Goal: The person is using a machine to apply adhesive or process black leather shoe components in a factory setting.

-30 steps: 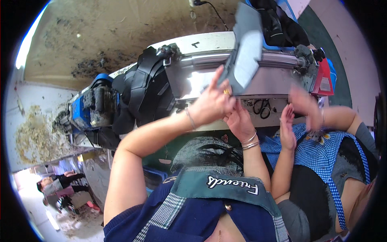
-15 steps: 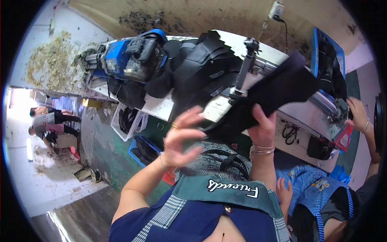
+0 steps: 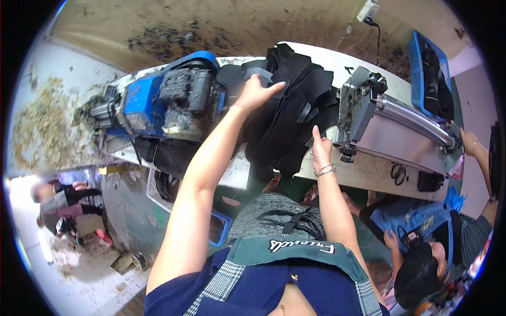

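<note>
Currently | black sheet pile [image 3: 279,124] is lying at upper centre of frame | left hand [image 3: 257,96] is lying over it, thumb spread wide | right hand [image 3: 321,149] is bordering its right edge, grip unclear

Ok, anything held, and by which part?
Cannot tell: the left hand is at the upper left of the black pile, the right hand at its lower right; neither shows a clear grip.

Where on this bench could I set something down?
White tabletop shows behind the roller, between the black pile and the blue basket; a smaller patch lies between the left forearm and the pile. It's crowded at the pile, beneath the left hand, and around the blue machine.
</note>
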